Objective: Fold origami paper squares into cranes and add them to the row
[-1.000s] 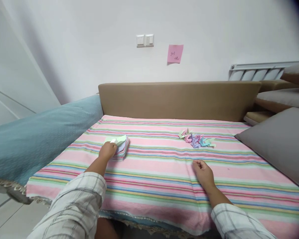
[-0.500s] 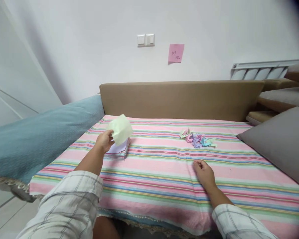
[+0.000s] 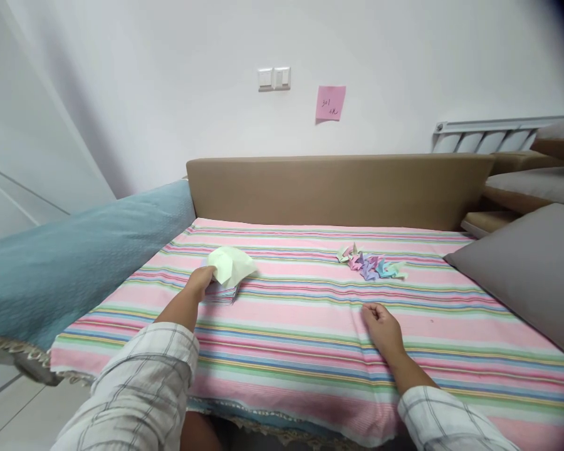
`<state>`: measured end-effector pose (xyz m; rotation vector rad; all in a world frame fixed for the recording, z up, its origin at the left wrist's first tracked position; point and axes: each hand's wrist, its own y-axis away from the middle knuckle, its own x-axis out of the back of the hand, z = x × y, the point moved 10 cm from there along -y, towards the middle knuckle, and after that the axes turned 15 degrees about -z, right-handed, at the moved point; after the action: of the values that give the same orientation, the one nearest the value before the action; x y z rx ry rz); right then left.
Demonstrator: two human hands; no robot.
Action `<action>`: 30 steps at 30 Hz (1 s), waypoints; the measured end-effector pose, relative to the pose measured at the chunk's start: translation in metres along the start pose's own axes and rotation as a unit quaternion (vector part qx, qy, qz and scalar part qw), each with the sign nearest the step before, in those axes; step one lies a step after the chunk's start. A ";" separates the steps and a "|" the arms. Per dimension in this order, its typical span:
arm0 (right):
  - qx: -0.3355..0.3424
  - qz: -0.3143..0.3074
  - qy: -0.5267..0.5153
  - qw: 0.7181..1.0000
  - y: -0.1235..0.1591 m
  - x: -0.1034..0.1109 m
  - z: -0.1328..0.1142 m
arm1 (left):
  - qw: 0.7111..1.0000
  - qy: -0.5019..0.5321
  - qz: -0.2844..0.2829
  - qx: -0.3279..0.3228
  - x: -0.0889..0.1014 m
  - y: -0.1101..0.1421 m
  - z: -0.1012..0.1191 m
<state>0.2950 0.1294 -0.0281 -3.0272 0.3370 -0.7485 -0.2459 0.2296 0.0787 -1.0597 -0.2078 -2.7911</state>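
Observation:
My left hand [image 3: 202, 280] pinches the near left edge of a pale green sheet of paper [image 3: 232, 264], which shows crease marks and tilts over a stack of coloured paper [image 3: 224, 295]. The sheet hides most of the stack's top; its front edges show in several colours. My right hand [image 3: 383, 326] rests on the striped cloth with its fingers curled together, and nothing shows in them. Beyond it lies a row of small folded paper pieces [image 3: 369, 265] in green, pink, purple and blue, apart from both hands.
A pink and multicoloured striped cloth [image 3: 301, 326] covers the seat. Behind it stands a brown backrest [image 3: 338, 191]. A blue-covered armrest [image 3: 89, 250] borders the left side, and a grey cushion [image 3: 531, 269] leans at the right. On the wall hangs a pink note [image 3: 330, 103].
My left hand took the pale green sheet off the stack and lifted it, then lowered it again close above the stack. My right hand has stayed nearly in place.

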 end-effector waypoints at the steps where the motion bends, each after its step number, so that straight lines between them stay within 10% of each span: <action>1: -0.002 -0.001 0.002 1.000 0.000 0.000 0.001 | 1.000 0.005 -0.010 0.018 -0.001 -0.001 -0.003; 9: -0.006 -0.004 0.009 1.000 -0.001 -0.001 0.002 | 0.995 0.023 -0.029 0.092 0.002 0.016 -0.006; 17: 0.015 0.000 -0.027 1.000 0.002 0.003 -0.006 | 0.994 -0.019 0.007 -0.104 -0.004 0.053 0.076; 22: 0.030 -0.035 -0.055 0.997 0.010 -0.008 -0.015 | 0.927 -0.205 -0.020 -0.314 -0.082 0.123 0.130; 30: 0.082 -0.196 -0.041 0.976 0.065 -0.019 -0.073 | 0.863 -0.325 -0.171 -0.346 -0.223 0.222 0.107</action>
<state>0.2316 0.0728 0.0240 -2.9833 -0.3188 -0.6205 0.0299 0.0518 0.0266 -2.3174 0.6638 -2.7076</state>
